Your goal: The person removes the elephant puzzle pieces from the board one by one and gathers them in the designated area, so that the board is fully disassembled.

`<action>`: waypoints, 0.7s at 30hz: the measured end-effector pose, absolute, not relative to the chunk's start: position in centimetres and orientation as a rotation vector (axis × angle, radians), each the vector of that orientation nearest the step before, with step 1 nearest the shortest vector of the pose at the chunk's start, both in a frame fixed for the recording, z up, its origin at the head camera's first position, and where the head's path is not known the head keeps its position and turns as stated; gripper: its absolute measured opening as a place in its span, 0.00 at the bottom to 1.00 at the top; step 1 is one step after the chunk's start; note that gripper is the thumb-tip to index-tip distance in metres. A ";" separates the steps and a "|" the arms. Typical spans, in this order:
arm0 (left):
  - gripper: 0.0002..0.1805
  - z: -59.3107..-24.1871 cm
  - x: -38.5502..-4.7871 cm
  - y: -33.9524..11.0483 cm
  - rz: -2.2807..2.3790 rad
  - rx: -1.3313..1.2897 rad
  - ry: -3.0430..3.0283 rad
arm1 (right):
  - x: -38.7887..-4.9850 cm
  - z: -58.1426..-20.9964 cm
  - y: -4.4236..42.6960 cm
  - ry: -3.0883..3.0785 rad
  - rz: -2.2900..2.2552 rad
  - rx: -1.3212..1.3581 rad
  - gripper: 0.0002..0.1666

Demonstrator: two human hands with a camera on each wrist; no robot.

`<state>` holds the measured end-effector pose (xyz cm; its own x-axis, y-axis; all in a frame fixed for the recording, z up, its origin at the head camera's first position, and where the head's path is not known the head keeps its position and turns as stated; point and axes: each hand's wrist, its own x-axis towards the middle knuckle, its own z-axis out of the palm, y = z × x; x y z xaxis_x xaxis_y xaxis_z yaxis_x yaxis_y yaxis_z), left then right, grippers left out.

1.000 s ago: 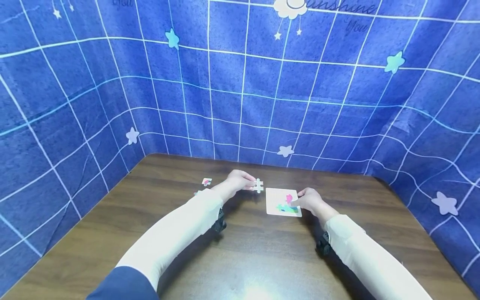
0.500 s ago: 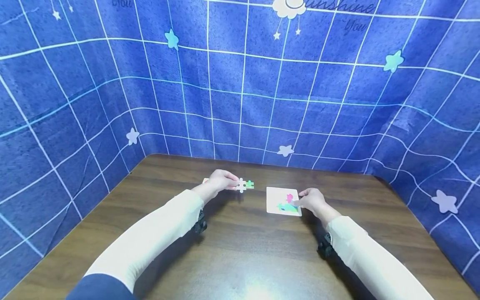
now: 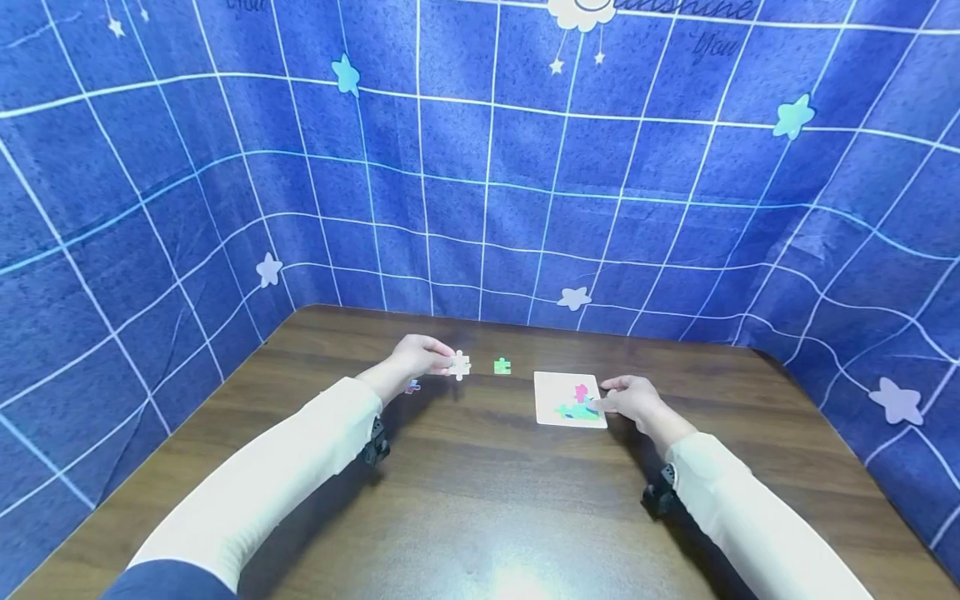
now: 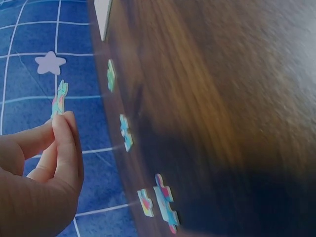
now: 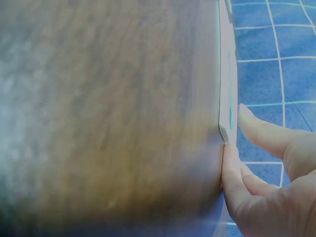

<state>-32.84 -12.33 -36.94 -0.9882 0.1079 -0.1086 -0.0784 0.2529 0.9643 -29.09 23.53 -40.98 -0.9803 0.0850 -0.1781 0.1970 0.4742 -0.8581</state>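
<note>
We see board (image 3: 553,399) on surface (image 3: 450,500), right hand (image 3: 636,402) at its right edge. Left of board, apart: loose piece (image 3: 502,367). Further left: left hand (image 3: 414,355) with held piece (image 3: 461,365), raised above surface. In left wrist view, we find second piece (image 4: 126,133), then cluster (image 4: 163,200), successively farther from board. Cloth (image 3: 517,158) behind surface and along its left and right sides.

Left hand (image 3: 416,357) pinches puzzle piece (image 3: 461,365), right hand (image 3: 634,400) apparently touching board (image 3: 549,398)
</note>
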 end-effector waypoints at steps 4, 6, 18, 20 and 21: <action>0.15 -37.1 -32.5 -12.8 1.821 -0.003 2.356 | -29.2 -41.1 23.7 2.606 -1.518 0.281 0.34; 0.15 -37.2 -32.4 -12.9 1.801 -0.002 2.357 | -29.2 -41.1 23.7 2.609 -1.519 0.274 0.34; 0.13 -38.6 -32.9 -13.7 1.747 -0.056 2.363 | -28.8 -41.3 23.7 2.601 -1.591 0.216 0.34; 0.13 -38.7 -32.9 -13.8 1.733 -0.059 2.371 | -28.8 -41.2 23.7 2.586 -1.609 0.225 0.34; 0.13 -38.7 -32.8 -13.8 1.721 -0.063 2.379 | -28.8 -41.1 23.6 2.586 -1.612 0.236 0.34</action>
